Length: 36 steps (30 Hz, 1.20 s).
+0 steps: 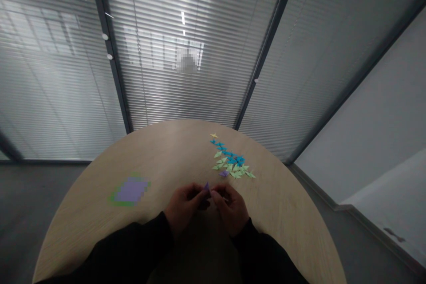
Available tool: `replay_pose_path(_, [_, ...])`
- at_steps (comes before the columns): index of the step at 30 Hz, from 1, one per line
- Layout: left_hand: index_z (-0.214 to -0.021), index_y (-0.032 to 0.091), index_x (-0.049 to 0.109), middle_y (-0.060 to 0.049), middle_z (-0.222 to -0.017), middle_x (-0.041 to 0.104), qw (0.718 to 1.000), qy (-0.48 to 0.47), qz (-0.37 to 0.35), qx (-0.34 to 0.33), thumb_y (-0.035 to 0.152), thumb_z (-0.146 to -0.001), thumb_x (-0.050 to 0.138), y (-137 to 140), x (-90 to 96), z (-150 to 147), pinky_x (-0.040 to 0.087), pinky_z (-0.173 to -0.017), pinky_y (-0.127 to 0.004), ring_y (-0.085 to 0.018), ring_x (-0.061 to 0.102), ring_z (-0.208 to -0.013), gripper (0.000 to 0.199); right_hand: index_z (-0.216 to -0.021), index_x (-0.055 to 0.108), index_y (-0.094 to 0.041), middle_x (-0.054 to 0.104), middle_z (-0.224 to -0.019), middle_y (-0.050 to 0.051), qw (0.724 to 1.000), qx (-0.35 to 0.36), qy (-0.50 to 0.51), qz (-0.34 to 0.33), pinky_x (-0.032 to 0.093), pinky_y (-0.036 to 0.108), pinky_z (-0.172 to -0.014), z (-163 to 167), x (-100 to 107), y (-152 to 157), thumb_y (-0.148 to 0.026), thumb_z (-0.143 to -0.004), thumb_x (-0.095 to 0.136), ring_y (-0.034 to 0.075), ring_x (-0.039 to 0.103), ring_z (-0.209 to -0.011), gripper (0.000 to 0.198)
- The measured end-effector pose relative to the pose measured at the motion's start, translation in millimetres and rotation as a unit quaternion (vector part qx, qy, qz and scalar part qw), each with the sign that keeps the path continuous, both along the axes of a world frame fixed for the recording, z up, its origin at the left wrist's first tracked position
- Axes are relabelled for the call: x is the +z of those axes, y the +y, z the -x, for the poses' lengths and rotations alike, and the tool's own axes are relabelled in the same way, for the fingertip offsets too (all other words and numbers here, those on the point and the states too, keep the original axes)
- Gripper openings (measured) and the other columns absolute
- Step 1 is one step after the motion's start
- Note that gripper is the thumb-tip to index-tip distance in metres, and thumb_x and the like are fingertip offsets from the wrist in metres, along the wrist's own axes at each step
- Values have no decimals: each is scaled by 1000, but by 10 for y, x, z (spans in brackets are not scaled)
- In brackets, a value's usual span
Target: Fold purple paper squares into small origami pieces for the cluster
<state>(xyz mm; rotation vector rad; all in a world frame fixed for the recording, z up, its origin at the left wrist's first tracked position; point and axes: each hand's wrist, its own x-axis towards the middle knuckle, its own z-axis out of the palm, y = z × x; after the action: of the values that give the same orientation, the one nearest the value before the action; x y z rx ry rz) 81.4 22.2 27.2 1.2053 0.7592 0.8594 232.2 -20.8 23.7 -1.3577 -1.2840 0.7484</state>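
Observation:
Close together over the near part of the table, my left hand [186, 204] and my right hand [230, 206] both pinch a small piece of folded purple paper [207, 186]. Its pointed tip sticks up between the thumbs; the fingers hide most of the rest. Just beyond my right hand lies a purple folded paper piece [224, 173], beside several light green ones [237, 170]. Several blue folded paper pieces [233, 158] lie behind these, with a yellow one [214, 136] at the far end. To the left sits a purple sheet or stack of paper [131, 190] with green edges, blurred by pixels.
The round wooden table [166, 151] has its curved far edge near a glass partition with blinds [186, 97]. A white wall [372, 133] stands on the right, and grey floor [33, 199] shows to the left.

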Motion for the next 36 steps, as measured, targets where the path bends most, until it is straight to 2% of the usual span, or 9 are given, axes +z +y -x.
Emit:
replay_pose_path(3, [-80, 14, 65, -3, -72, 66, 999, 39, -31, -14, 57, -73, 72, -19, -3, -3, 47, -62, -28, -16, 62, -65, 44, -87, 67, -17, 69, -74, 5, 1000, 3, 9, -6, 50, 27, -58, -27, 14, 6, -43, -81, 64, 18, 64, -67, 27])
replay_pose_path(8, [-85, 13, 65, -6, -77, 67, 993, 71, -89, -43, 56, -83, 61, -44, -7, 3, 44, -58, -27, -14, 57, -62, 44, -77, 67, -17, 66, -67, 2, 999, 27, 28, 7, 48, 25, -55, -33, 42, 15, -43, -80, 66, 16, 61, -60, 25])
replay_pose_path(13, [-86, 13, 64, -2, -70, 62, 993, 75, -80, -45, 51, -77, 68, -40, -33, 6, 42, -56, -26, -14, 54, -59, 39, -74, 65, -17, 64, -63, 1, 999, -14, 38, 12, 46, 24, -52, -18, 14, 22, -47, -77, 68, 14, 58, -56, 30])
replay_pose_path(16, [-84, 13, 64, -3, -72, 64, 993, 77, -76, -45, 51, -79, 67, -34, -46, 7, 41, -56, -26, -13, 54, -59, 39, -74, 65, -17, 63, -62, 1, 999, -25, 42, 11, 45, 24, -51, -7, 4, 17, -49, -78, 67, 14, 56, -54, 32])
replay_pose_path(23, [-83, 13, 67, -5, -75, 67, 993, 81, -75, -37, 56, -81, 62, -51, 2, 1, 41, -56, -26, -13, 53, -58, 43, -77, 62, -17, 61, -63, 1, 998, -16, 65, 21, 45, 24, -50, 22, 31, 9, -54, -79, 63, 14, 54, -54, 37])
replay_pose_path(28, [-80, 14, 66, -2, -69, 63, 993, 82, -78, -25, 58, -79, 63, -43, 11, 10, 40, -55, -26, -13, 52, -57, 44, -86, 66, -17, 67, -71, 3, 998, 19, 41, 51, 48, 27, -57, -7, 69, -4, -47, -71, 72, 17, 62, -64, 34])
replay_pose_path(32, [-82, 14, 66, -3, -72, 64, 992, 87, -78, -42, 53, -82, 61, -25, -36, 3, 40, -55, -26, -13, 52, -58, 39, -74, 67, -17, 66, -68, 3, 999, -4, 16, 50, 46, 27, -55, -46, 64, 10, -47, -72, 70, 17, 60, -62, 30])
replay_pose_path(36, [-85, 14, 67, -5, -74, 67, 989, 103, -92, -53, 48, -83, 61, -22, -70, -5, 40, -56, -26, -14, 53, -58, 35, -70, 64, -17, 59, -57, -2, 997, -28, 54, 49, 44, 25, -49, -91, 41, 55, -52, -73, 68, 13, 51, -49, 35])
